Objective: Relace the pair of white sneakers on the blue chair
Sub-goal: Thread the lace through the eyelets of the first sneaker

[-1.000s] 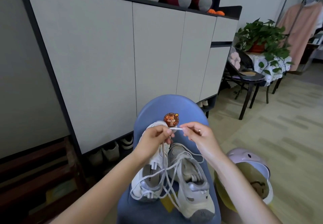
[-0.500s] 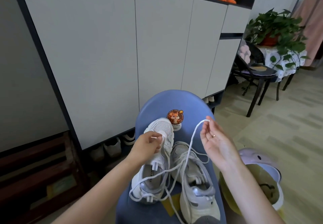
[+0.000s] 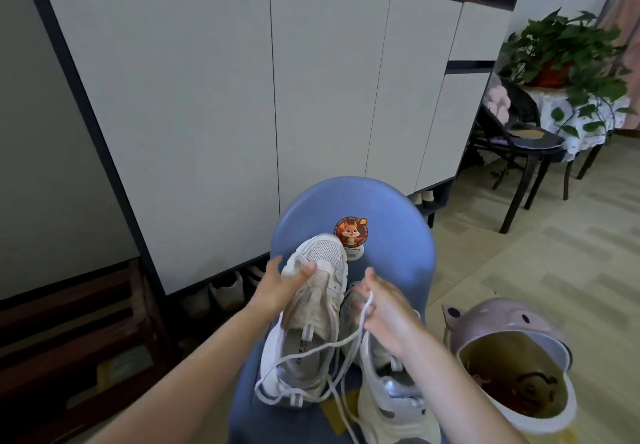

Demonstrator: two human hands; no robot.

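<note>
While the left hand (image 3: 277, 287) grips one sneaker (image 3: 311, 308), the right hand (image 3: 384, 308) pinches lace (image 3: 360, 322).

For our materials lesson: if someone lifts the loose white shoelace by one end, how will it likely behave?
Probably floppy: the shoelace droops in slack curves across both sneakers instead of holding a line. Likely very light, since the right hand lifts it with just its fingers. It may snag, because its loops cross near the left sneaker.
</note>
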